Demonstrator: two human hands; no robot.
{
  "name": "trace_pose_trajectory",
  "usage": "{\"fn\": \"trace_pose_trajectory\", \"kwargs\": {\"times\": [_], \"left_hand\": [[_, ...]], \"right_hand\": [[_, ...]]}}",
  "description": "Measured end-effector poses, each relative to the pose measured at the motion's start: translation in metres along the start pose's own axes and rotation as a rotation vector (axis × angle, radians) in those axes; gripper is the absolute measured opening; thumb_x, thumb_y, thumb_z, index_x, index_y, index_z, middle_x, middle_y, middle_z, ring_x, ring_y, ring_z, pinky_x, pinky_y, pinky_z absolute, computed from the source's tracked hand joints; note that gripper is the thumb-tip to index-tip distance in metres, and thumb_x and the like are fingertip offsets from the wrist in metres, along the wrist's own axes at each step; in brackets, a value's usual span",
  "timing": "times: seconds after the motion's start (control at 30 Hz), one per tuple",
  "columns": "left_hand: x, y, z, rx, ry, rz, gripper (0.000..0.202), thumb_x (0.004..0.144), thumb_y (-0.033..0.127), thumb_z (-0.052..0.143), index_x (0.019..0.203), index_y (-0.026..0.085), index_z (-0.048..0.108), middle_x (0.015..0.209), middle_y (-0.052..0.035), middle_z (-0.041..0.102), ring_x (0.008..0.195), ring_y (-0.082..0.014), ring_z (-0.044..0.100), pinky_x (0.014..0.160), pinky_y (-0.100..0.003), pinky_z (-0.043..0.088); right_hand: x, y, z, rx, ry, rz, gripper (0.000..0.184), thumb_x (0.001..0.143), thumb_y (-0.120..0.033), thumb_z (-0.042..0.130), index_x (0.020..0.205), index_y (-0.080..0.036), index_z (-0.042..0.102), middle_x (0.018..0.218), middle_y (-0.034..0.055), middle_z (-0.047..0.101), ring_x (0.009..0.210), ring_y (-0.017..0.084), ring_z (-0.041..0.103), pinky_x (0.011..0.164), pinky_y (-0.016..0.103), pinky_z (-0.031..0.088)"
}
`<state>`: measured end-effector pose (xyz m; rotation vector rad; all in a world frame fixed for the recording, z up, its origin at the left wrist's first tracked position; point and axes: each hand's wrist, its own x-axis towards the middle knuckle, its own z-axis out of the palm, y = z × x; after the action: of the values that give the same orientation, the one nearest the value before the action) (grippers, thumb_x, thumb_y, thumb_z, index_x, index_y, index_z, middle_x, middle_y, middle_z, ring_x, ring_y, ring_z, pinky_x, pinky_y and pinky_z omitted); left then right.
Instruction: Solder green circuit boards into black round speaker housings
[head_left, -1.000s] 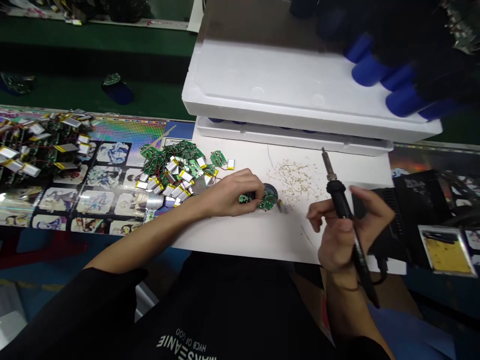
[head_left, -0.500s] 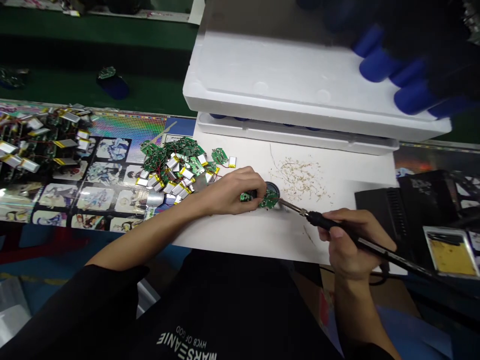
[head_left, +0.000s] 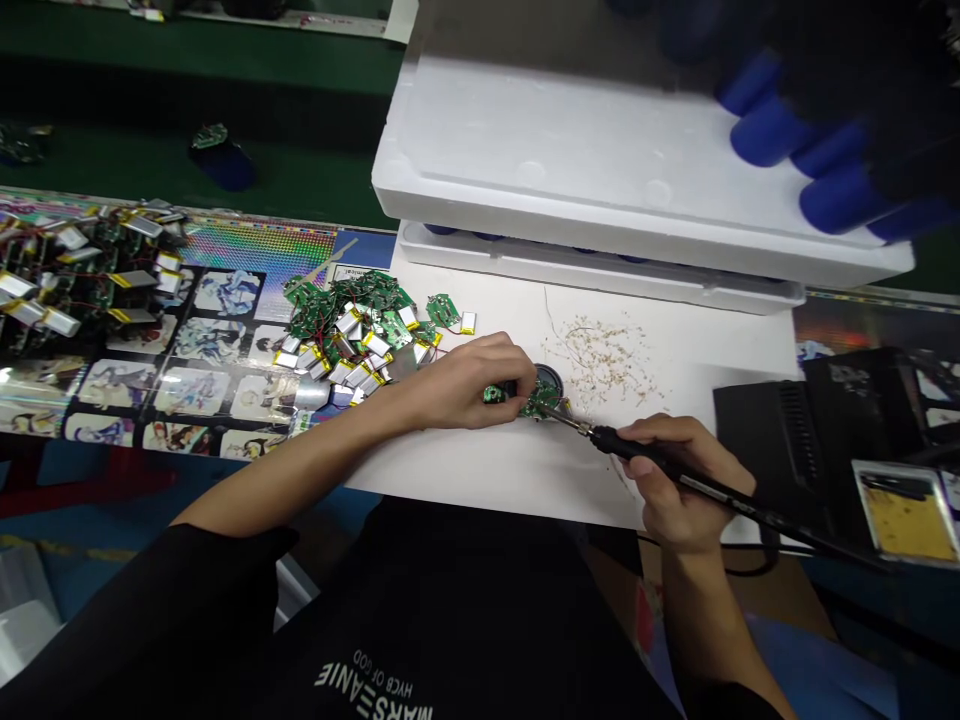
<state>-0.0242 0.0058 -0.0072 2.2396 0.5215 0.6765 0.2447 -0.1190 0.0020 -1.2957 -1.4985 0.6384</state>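
My left hand (head_left: 469, 378) is closed over a small green circuit board (head_left: 536, 402) and pins it on the white work surface (head_left: 480, 465), next to a round black speaker (head_left: 547, 379). My right hand (head_left: 679, 480) grips a black soldering iron (head_left: 645, 455) like a pen. The iron's metal tip touches the board's right edge. A heap of green boards with silver batteries (head_left: 352, 335) lies just left of my left hand.
Two stacked white foam trays (head_left: 585, 190) with blue cylinders (head_left: 817, 160) stand behind. Wire clippings (head_left: 607, 355) litter the surface. A black soldering station (head_left: 810, 430) and a yellow sponge tray (head_left: 904, 510) sit at right. More boards with batteries (head_left: 67, 280) lie far left.
My right hand turned the soldering iron from upright to nearly level and brought its tip onto the board. My left hand stayed on the board.
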Motion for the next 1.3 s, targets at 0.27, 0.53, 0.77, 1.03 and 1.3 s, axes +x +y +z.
{"fn": "trace_pose_trajectory", "kwargs": {"times": [0.27,0.53,0.77,1.03,1.3], "left_hand": [[-0.001,0.001,-0.001,0.006,-0.009,-0.013,0.01,0.099,0.015,0.061,0.096,0.022,0.068,0.105,-0.0043,0.077,0.102,-0.0198,0.066,0.093,-0.034,0.052],[-0.001,0.0,0.001,0.012,-0.006,-0.009,0.009,0.099,0.015,0.062,0.096,0.021,0.068,0.106,-0.0044,0.077,0.102,-0.0199,0.066,0.093,-0.034,0.052],[0.0,0.001,0.0,0.004,-0.014,-0.001,0.012,0.1,0.015,0.058,0.095,0.021,0.067,0.104,-0.0047,0.077,0.101,-0.0201,0.065,0.093,-0.035,0.052],[0.0,0.0,0.0,0.018,-0.016,0.006,0.011,0.1,0.016,0.058,0.096,0.021,0.067,0.105,-0.0045,0.077,0.101,-0.0201,0.065,0.093,-0.035,0.052],[0.0,0.003,-0.001,0.015,-0.014,-0.011,0.008,0.099,0.016,0.062,0.096,0.021,0.068,0.106,-0.005,0.077,0.103,-0.0208,0.065,0.094,-0.035,0.052]], "right_hand": [[0.004,-0.004,0.002,-0.049,0.0,-0.044,0.014,0.092,-0.035,0.075,0.099,-0.024,0.079,0.079,0.0026,0.076,0.061,0.017,0.069,0.052,0.028,0.055],[0.006,-0.007,0.002,-0.088,0.0,-0.073,0.012,0.092,-0.033,0.075,0.098,-0.024,0.079,0.078,0.0019,0.077,0.062,0.017,0.071,0.052,0.027,0.056],[0.001,-0.005,-0.003,-0.052,0.221,-0.102,0.016,0.089,-0.039,0.079,0.095,-0.024,0.079,0.076,0.0036,0.073,0.061,0.02,0.069,0.049,0.034,0.052],[0.006,-0.018,0.017,0.034,0.279,0.001,0.028,0.106,-0.031,0.062,0.132,-0.023,0.07,0.108,0.0086,0.083,0.063,0.02,0.078,0.044,0.029,0.054],[-0.007,0.002,0.051,-0.258,-0.059,-0.139,0.057,0.089,-0.024,0.086,0.14,-0.028,0.06,0.13,0.0102,0.075,0.118,0.029,0.074,0.1,0.049,0.065]]}}
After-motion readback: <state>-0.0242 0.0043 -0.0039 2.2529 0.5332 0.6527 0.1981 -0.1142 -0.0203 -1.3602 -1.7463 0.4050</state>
